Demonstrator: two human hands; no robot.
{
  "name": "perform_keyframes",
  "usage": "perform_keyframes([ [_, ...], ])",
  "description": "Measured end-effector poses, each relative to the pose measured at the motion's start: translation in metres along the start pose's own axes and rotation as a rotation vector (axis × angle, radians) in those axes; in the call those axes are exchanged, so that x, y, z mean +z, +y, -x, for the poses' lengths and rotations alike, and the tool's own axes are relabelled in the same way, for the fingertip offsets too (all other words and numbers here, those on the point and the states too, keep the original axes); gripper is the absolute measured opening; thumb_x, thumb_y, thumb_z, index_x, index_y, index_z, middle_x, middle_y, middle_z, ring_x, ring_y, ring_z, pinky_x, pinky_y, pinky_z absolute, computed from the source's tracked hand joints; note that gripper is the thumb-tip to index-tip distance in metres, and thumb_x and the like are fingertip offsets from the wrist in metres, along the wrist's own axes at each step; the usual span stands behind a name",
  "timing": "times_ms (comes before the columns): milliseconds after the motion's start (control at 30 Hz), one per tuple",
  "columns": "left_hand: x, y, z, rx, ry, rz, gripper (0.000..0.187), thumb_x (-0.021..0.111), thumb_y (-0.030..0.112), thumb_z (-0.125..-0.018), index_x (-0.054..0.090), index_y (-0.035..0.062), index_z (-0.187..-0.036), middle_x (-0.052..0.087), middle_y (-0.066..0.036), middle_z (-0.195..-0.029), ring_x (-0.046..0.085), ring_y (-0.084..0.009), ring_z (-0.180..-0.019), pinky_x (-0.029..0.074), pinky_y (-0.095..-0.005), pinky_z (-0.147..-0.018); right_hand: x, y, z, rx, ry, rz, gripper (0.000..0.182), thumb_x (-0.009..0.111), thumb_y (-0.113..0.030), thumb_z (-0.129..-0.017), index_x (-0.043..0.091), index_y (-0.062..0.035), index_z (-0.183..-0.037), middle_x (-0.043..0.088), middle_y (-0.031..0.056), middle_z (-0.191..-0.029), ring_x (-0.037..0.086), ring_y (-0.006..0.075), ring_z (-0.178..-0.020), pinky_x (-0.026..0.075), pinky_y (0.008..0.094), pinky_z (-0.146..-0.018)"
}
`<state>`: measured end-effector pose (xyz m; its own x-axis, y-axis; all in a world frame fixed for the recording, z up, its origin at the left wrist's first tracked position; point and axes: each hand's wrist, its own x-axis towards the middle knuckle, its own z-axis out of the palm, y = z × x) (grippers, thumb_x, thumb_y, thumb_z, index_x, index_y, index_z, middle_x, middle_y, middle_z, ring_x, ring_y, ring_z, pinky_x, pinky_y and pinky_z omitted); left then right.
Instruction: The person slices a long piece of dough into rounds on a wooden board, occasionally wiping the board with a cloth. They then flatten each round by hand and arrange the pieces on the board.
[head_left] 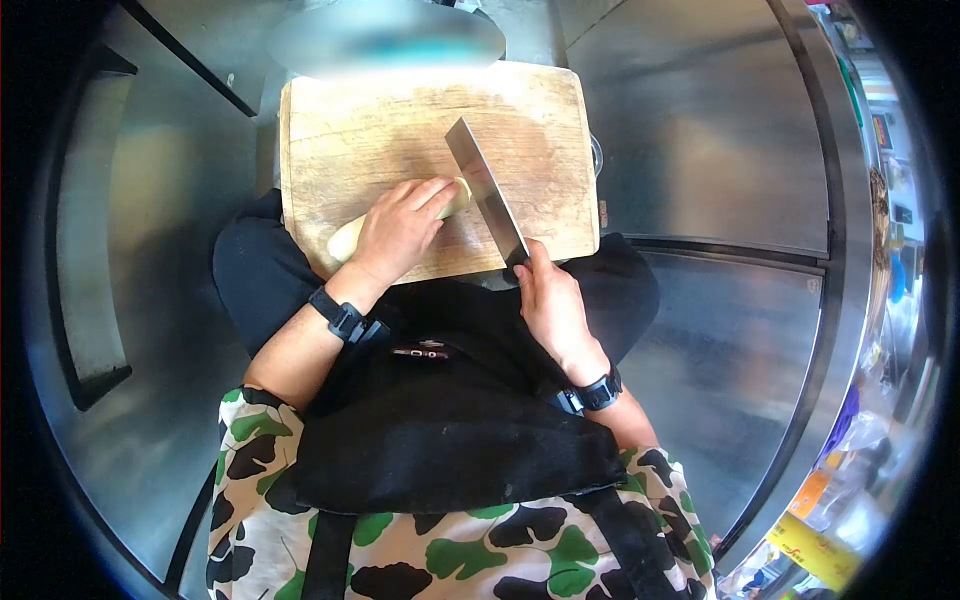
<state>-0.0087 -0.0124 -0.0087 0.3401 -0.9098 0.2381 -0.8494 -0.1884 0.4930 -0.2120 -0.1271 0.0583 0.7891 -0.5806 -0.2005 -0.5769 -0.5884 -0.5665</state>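
Note:
A long pale yellow vegetable lies slantwise on a wooden cutting board. My left hand is closed over its middle and upper part, and the vegetable's two ends show on either side of the fingers. In my right hand is the handle of a wide-bladed knife. The blade stands just right of the vegetable's upper end, its tip pointing to the far side of the board. Whether the blade touches the vegetable I cannot tell. My palm hides most of the vegetable's middle.
Beyond the board's far edge is a round, blurred object. Metal cabinet doors rise on the right, and another metal surface stands on the left. Packages and bags crowd the far right. My legs flank the board.

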Motion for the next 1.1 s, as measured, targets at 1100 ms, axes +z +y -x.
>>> perform_keyframes([
  [1100, 0.003, 0.002, -0.006, -0.084, 0.028, 0.046, 0.047, 0.071, 0.01, -0.077, 0.063, 0.0128, -0.123, 0.061, 0.0, -0.127, 0.06, -0.0229, -0.108, 0.052, -0.0368, -0.09, 0.035, -0.004, -0.049, 0.065, -0.184, 0.176, 0.025, 0.049, -0.001, -0.088, 0.041, 0.0022, -0.112, 0.065, 0.0264, -0.078, 0.065, 0.0469, -0.073, 0.053, 0.0543, -0.066],
])
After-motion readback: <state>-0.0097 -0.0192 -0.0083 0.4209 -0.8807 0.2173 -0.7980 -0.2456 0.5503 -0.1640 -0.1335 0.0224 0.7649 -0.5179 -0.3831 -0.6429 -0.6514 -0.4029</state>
